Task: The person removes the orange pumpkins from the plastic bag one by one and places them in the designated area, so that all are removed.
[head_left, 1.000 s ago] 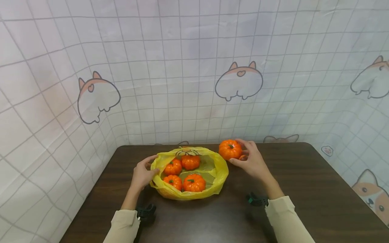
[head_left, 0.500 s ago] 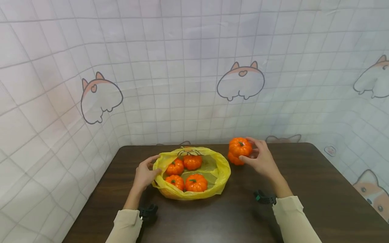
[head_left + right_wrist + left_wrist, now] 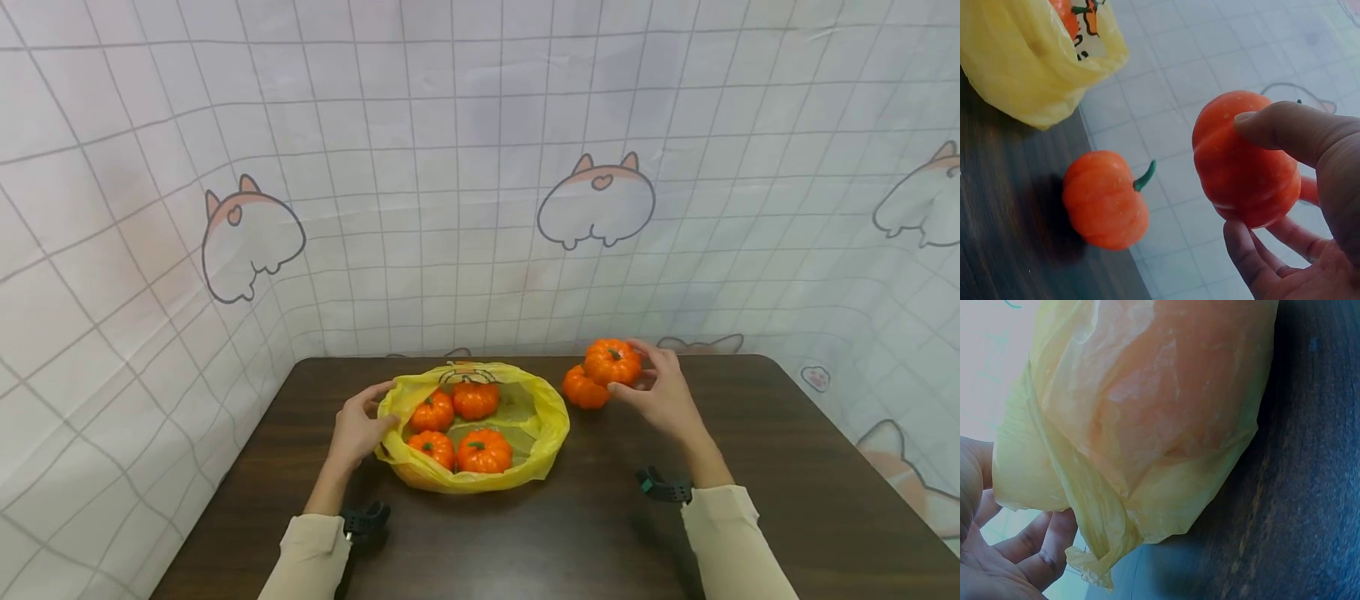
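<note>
A yellow plastic bag (image 3: 553, 421) lies with its mouth spread wide and several small orange pumpkins (image 3: 484, 451) inside. At the bag's left rim, my left hand (image 3: 358, 425) pinches the plastic, thumb over the edge; in the left wrist view, the bag's side (image 3: 1166, 425) covers the contents. My right hand (image 3: 663, 396) holds another pumpkin (image 3: 612, 362) between thumb and fingers, raised above the table. Below it, to the right of the bag, one more pumpkin (image 3: 585, 390) sits on the table; the right wrist view shows its green stem (image 3: 1145, 175) and a gap between the two.
The dark wood table (image 3: 480, 542) runs back to a white gridded cloth (image 3: 450, 250) printed with cartoon dogs. Black straps (image 3: 366, 521) sit on both wrists.
My right hand has moved rightward with its pumpkin, away from the bag. The table pumpkin, mostly hidden behind it before, now shows. The left hand keeps its hold on the bag.
</note>
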Action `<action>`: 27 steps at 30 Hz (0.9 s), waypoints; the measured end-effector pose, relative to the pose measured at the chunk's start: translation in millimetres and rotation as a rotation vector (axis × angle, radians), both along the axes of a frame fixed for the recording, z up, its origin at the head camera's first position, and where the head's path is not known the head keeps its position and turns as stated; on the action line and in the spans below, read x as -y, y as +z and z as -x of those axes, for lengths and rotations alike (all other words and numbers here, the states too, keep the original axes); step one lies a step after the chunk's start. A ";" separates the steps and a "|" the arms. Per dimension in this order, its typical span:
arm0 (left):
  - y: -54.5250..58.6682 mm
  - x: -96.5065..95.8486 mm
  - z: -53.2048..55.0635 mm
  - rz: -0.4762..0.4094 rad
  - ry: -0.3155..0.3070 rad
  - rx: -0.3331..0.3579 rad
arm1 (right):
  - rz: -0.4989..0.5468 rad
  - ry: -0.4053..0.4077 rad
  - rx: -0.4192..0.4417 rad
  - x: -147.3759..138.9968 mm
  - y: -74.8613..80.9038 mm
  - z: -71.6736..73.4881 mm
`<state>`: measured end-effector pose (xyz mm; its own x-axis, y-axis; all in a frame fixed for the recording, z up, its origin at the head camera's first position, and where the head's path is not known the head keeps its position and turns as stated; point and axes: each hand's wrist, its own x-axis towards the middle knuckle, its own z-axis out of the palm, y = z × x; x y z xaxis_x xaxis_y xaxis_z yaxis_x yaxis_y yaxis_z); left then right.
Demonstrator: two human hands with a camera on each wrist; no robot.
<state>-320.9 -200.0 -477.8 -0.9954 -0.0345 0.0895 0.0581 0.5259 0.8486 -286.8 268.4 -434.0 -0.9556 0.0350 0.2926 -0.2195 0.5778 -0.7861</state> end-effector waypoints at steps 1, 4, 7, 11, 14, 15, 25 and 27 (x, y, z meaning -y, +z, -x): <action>0.0 0.1 -0.2 0.001 0.000 0.001 | 0.002 0.000 0.000 -1.2 -0.5 0.4; -0.2 0.4 -0.5 -0.001 -0.002 0.003 | 0.010 -0.005 0.001 -4.1 -2.1 1.4; -0.4 0.3 -0.5 -0.005 -0.002 0.002 | 0.013 -0.009 -0.001 -6.8 -3.2 2.5; -0.1 -0.2 -0.5 -0.005 0.005 0.001 | 0.016 -0.014 0.010 -10.2 -3.7 3.2; 0.3 -0.4 -0.8 -0.004 0.007 0.003 | 0.013 -0.019 0.022 -13.5 -4.3 3.3; 0.4 -0.4 -1.0 -0.004 0.008 0.004 | 0.012 -0.020 0.025 -14.6 -4.6 3.3; 0.7 0.0 -1.2 -0.002 0.006 0.004 | 0.013 -0.055 0.049 -24.7 -14.9 6.3; 0.6 -0.3 -0.6 -0.001 0.007 0.006 | 0.022 -0.058 0.062 -26.5 -17.5 6.9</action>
<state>-320.3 -199.7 -477.3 -0.9956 -0.0418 0.0839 0.0496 0.5251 0.8496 -293.7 294.9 -451.5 -0.9681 0.0970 0.2312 -0.1363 0.5705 -0.8099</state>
